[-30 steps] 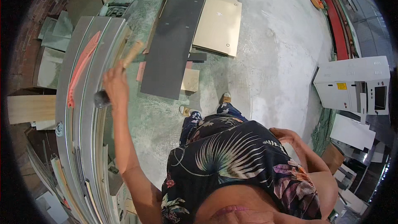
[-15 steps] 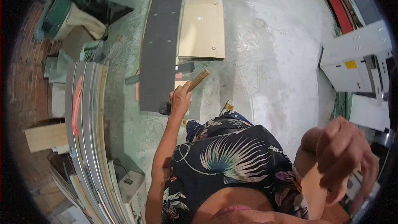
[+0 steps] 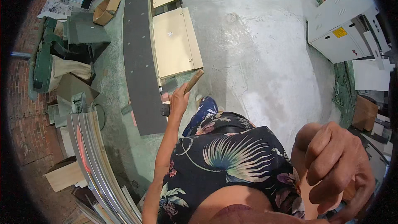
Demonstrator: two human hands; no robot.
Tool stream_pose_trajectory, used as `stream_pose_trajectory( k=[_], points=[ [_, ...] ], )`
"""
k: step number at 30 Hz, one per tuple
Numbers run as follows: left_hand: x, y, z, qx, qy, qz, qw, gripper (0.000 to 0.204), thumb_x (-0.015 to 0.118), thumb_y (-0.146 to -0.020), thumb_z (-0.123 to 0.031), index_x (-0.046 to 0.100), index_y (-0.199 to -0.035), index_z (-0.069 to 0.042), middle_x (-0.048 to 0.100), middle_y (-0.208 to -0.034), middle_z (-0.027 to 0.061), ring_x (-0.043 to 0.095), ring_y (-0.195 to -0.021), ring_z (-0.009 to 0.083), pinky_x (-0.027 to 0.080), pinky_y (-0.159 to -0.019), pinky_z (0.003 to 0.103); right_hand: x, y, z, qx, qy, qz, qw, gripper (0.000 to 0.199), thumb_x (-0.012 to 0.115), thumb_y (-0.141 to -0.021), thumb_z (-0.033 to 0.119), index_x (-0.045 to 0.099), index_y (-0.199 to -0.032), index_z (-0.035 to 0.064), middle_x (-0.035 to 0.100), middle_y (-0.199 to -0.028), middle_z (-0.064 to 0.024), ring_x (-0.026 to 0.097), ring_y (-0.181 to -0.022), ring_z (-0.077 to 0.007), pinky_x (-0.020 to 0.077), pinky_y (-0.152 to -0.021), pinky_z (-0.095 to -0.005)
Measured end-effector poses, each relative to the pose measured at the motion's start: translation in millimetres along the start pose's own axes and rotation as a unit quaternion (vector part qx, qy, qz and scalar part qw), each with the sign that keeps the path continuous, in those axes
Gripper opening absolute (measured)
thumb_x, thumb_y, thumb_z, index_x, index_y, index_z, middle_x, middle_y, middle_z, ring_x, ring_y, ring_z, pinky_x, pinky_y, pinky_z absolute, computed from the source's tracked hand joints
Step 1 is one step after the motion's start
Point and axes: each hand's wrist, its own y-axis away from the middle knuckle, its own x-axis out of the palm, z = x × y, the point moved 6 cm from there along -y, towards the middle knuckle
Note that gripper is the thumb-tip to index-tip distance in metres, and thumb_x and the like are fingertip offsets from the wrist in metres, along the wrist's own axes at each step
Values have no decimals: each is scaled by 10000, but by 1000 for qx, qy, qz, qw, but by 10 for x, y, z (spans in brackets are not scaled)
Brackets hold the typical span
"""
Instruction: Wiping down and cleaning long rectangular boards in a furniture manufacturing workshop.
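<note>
My left hand (image 3: 179, 101) is closed around the wooden handle (image 3: 193, 81) of a hammer, ahead of my body. The handle's end points up and to the right. Below my fist shows the dark hammer head (image 3: 165, 109), over the near end of a long dark grey panel (image 3: 139, 58). Close to the camera at the lower right, my right hand (image 3: 333, 164) is raised with its fingers curled in. No object shows in it, though its palm is hidden. Cream panels (image 3: 174, 41) lie on the floor along the right side of the grey panel.
To the left, long metal-edged strips (image 3: 89, 149) stand stacked beside green machinery (image 3: 45, 58). A cardboard box (image 3: 107, 10) sits at the far left. On the right stands a white cabinet (image 3: 336, 16) with a yellow label. Grey concrete floor (image 3: 257, 58) lies between.
The view has turned, so the panels now sit further left and tilted, and more of the machinery shows. My left hand still grips the hammer; my right hand stays raised, fingers curled.
</note>
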Motion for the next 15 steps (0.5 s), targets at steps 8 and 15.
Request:
stream_pose_trajectory(
  k=[8,15],
  points=[
    [142,-974,-126,2,-6,26,1000,430,619,-794,-164,532,-1214,-132,603,-1089,143,561,-1011,304,347,-833,445,-742,-286,-343,-46,7,-39,998,160,706,-763,144,657,-897,217,575,-573,17,443,-404,-48,262,-374,-177],
    [154,-1950,-202,-21,14,48,999,392,612,-797,-154,537,-1182,-166,616,-948,153,582,-931,317,350,-795,445,-1473,-1090,-806,3,30,48,998,158,726,-745,144,644,-872,188,567,-571,23,440,-409,-45,281,-387,-184]
  ],
)
